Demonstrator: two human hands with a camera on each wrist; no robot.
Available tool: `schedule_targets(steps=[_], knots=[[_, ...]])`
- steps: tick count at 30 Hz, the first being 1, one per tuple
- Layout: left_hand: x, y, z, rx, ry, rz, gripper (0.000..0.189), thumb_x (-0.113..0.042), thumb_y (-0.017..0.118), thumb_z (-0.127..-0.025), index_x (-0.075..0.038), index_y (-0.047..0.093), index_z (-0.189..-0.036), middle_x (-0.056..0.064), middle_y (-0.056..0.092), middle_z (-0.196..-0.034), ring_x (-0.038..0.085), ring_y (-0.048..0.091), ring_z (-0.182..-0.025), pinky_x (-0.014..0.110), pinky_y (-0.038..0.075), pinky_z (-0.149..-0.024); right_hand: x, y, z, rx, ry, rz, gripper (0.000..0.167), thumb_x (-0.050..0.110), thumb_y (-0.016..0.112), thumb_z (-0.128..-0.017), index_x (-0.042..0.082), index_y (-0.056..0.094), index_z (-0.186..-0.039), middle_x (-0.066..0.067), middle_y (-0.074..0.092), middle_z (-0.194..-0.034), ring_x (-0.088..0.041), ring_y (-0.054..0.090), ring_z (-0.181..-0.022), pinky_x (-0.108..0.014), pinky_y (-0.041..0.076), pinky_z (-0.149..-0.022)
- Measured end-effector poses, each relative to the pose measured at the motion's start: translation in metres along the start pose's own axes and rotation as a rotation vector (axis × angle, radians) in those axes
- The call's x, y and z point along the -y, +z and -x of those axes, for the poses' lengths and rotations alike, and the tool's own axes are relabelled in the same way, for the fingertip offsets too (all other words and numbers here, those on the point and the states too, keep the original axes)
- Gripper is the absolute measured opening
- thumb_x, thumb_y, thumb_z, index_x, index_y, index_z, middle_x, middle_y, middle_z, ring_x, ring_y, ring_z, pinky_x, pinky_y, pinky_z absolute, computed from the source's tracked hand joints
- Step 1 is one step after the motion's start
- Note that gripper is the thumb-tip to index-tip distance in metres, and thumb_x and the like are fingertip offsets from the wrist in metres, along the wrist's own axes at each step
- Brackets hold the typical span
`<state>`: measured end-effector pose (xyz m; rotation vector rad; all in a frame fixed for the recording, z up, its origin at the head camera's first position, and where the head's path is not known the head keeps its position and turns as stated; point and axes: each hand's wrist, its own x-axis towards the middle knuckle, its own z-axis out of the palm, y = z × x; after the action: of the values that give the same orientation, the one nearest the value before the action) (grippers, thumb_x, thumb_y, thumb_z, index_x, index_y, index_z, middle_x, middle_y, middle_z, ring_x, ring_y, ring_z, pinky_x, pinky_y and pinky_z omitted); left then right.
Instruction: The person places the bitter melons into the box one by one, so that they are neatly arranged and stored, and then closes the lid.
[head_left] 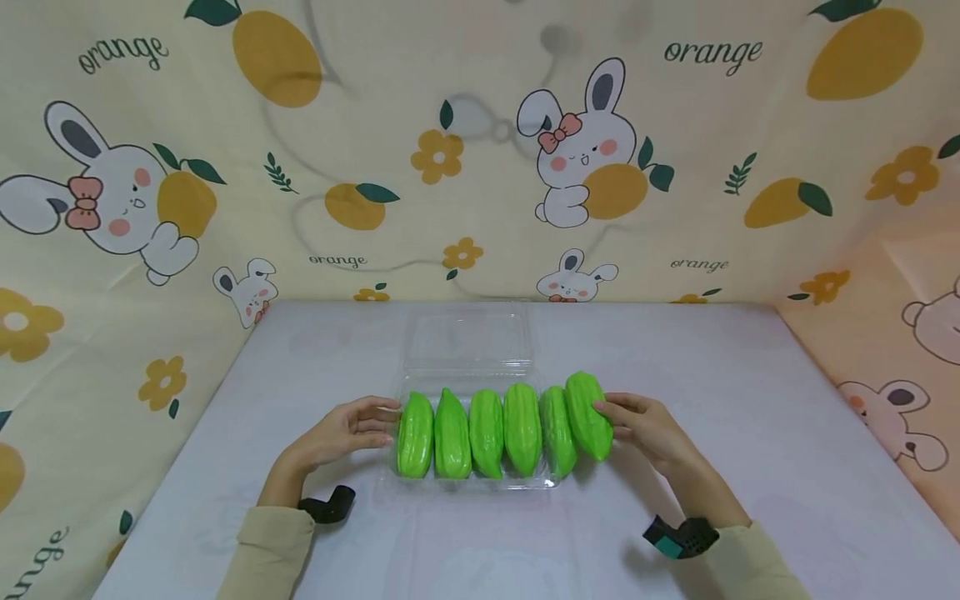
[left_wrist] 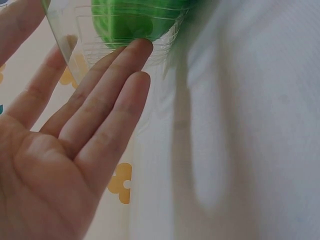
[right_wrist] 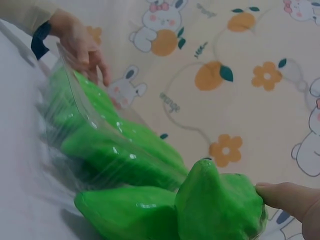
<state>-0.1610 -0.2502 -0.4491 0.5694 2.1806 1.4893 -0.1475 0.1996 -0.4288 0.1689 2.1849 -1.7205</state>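
Several green ridged star fruit stand side by side in a clear plastic box. At the box's right end another star fruit leans against the others, and in the right wrist view this star fruit lies outside the clear wall. My right hand pinches the rightmost star fruit, which is tilted, its upper end higher than the rest. At the left end, my left hand has its fingers extended against the box's side, holding nothing.
The box's clear lid lies folded back behind it on the white tabletop. A patterned cloth with rabbits and oranges rises behind the table and along both sides. Black bands are worn on both wrists.
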Motion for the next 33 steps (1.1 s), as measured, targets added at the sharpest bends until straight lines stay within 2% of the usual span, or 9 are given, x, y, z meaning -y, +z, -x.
schedule_targets(steps=[6, 15, 25, 33], knots=[[-0.001, 0.000, 0.000, 0.001, 0.002, 0.008, 0.058, -0.019, 0.066, -0.091, 0.004, 0.042, -0.138, 0.032, 0.048, -0.140, 0.046, 0.052, -0.126, 0.019, 0.054, -0.090, 0.004, 0.004, 0.001, 0.029, -0.024, -0.031, 0.065, 0.029, 0.058, -0.097, -0.013, 0.034, -0.141, -0.009, 0.057, -0.126, 0.003, 0.061, -0.091, -0.017, 0.054, -0.084], [-0.002, 0.002, -0.003, -0.015, -0.010, -0.002, 0.058, -0.018, 0.067, -0.091, 0.004, 0.042, -0.138, 0.031, 0.049, -0.140, 0.045, 0.053, -0.126, 0.017, 0.053, -0.090, 0.010, 0.012, 0.000, 0.056, -0.021, -0.014, 0.064, 0.030, 0.058, -0.097, -0.012, 0.036, -0.140, -0.021, 0.050, -0.137, 0.000, 0.060, -0.095, -0.021, 0.054, -0.088], [-0.002, 0.002, -0.004, -0.015, 0.000, -0.001, 0.057, -0.018, 0.066, -0.091, 0.005, 0.042, -0.138, 0.032, 0.048, -0.140, 0.047, 0.052, -0.126, 0.017, 0.053, -0.090, 0.019, 0.023, -0.002, 0.107, -0.058, -0.071, 0.062, 0.027, 0.057, -0.097, -0.013, 0.036, -0.140, -0.014, 0.055, -0.129, -0.001, 0.060, -0.093, -0.020, 0.053, -0.087], [-0.002, 0.003, -0.006, -0.012, 0.020, 0.003, 0.059, -0.019, 0.067, -0.091, 0.006, 0.042, -0.138, 0.033, 0.050, -0.138, 0.046, 0.054, -0.124, 0.016, 0.053, -0.090, 0.025, 0.032, -0.004, 0.128, -0.067, -0.059, 0.058, 0.028, 0.056, -0.097, -0.010, 0.040, -0.139, -0.014, 0.054, -0.133, -0.004, 0.058, -0.098, -0.028, 0.052, -0.096]])
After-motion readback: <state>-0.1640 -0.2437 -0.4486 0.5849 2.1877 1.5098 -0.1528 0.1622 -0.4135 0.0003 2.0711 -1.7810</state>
